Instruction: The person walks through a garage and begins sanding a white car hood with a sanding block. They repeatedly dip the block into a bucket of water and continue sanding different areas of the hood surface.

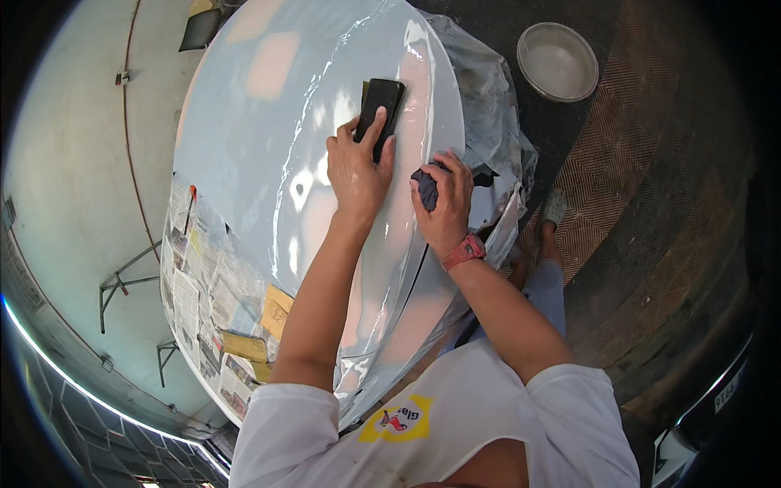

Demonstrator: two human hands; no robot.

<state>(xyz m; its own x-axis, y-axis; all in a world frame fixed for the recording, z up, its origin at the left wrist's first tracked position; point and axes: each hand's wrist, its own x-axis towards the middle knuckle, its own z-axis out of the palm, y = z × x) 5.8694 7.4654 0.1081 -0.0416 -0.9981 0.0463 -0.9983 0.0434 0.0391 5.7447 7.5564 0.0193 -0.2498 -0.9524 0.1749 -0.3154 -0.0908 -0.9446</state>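
My left hand (355, 175) grips a black sanding block (389, 96) from above, fingers along its near end. A strip of brownish sandpaper shows at the block's left edge. The block lies on a wet, glossy car body panel (236, 146) in pale grey-blue with pinkish patches. Close by on the right, my right hand (447, 207) is closed round a bunched dark cloth (425, 189) at the panel's right edge. Its underside is hidden. A red watch (464, 251) circles my right wrist.
Newspaper sheets (191, 285) and yellowish sandpaper pieces (244, 347) cover the panel's lower left. Clear plastic sheeting (484, 89) drapes the right side. A round pale basin (557, 62) stands on the floor at the upper right, beside patterned matting (602, 179).
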